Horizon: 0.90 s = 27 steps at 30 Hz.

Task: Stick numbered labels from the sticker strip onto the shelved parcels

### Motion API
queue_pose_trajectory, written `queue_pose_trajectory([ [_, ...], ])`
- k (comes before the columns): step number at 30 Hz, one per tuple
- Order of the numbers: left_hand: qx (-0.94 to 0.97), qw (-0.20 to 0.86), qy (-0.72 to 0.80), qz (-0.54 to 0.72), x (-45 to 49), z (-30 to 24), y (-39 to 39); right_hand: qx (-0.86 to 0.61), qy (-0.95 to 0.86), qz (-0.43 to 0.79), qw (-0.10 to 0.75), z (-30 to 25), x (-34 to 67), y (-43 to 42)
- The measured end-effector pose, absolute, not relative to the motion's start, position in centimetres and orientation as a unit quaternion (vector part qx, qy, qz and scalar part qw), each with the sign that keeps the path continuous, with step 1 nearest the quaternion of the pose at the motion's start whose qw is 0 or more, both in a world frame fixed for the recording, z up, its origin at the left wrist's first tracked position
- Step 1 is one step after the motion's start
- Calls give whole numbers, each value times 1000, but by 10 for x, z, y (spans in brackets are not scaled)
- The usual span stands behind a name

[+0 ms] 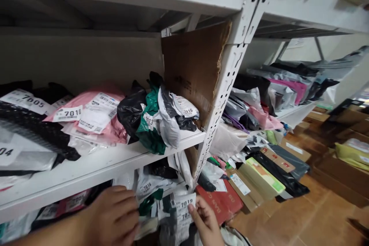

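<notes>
In the lower middle, my right hand [206, 221] pinches a strip of white printed labels [184, 217] between thumb and fingers; the top ones read 7019 and 702 with a hidden digit. To its left my left hand [113, 213] is raised in front of the lower shelf, blurred, fingers curled in; what they hold, if anything, is hidden. Just beyond the hands lies a white parcel bag [147, 184] labelled 7018, with a green bag [150, 201] below it. Dark and grey wrapped parcels behind the labels are partly covered.
On the upper shelf [100, 167] sit labelled parcels: a pink bag [115, 130] marked 7010, a green one [152, 138] and black ones. A perforated white post [223, 96] and cardboard divider [193, 65] stand right. Beyond, boxes [250, 188] and bags cover the floor.
</notes>
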<state>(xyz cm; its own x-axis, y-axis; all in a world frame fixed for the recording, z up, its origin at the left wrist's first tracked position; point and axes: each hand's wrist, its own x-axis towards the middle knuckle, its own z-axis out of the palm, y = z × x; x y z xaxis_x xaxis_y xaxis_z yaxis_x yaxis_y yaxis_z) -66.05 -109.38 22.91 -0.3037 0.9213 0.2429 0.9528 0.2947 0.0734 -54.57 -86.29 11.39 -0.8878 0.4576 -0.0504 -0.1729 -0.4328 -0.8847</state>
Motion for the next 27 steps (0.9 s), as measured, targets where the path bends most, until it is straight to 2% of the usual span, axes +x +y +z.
queue_pose_trajectory([
  [3,-520,88,-846,-84,-689,137,-1098,-152,-487,843,173,95,-554,-864],
  [6,-417,66,-904,-73,-722,94,-1071,-166,-487,844,153,75,-564,-869],
  [12,-421,37,-902,-91,-762,77,-1019,-191,-431,869,152,39,-596,-898],
  [18,-467,35,-879,-95,-771,56,-1031,-186,-262,936,142,36,-668,-915],
  [27,-597,40,-798,-78,-781,34,-1055,-159,-243,937,196,41,-716,-855],
])
